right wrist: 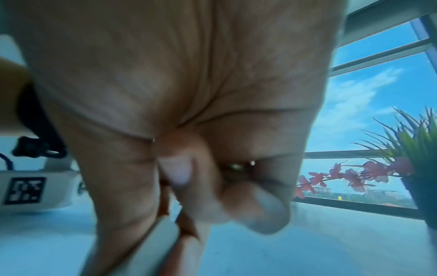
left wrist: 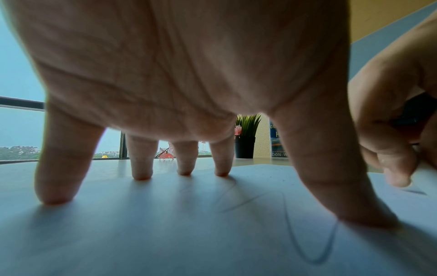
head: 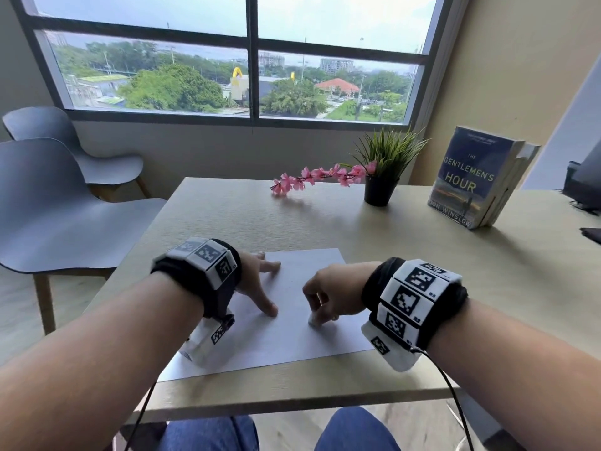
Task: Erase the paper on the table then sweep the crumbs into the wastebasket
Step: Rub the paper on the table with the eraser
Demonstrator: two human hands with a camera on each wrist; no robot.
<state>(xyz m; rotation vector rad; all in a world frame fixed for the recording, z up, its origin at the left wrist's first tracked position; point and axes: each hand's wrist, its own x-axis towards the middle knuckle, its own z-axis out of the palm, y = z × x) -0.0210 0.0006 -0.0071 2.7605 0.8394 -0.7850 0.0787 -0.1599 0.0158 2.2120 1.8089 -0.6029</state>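
Note:
A white sheet of paper (head: 292, 336) lies on the beige table (head: 422, 288) near its front edge. My left hand (head: 260, 281) rests on the sheet's left part, its spread straight fingertips (left wrist: 141, 173) pressing the paper (left wrist: 165, 233) down. Faint pencil lines (left wrist: 307, 248) run across the sheet beside the thumb. My right hand (head: 325, 301) pinches a small white eraser (head: 314, 320) between thumb and fingers, its tip on the paper right of the left thumb. The eraser (right wrist: 151, 248) shows as a pale bar under the curled fingers. No wastebasket is in view.
A potted green plant (head: 382, 177) with a pink flower sprig (head: 315, 179) stands at the table's far side. A blue book (head: 468, 177) stands upright at the far right, a dark object (head: 585, 183) beyond it. Two grey chairs (head: 58, 203) sit left of the table.

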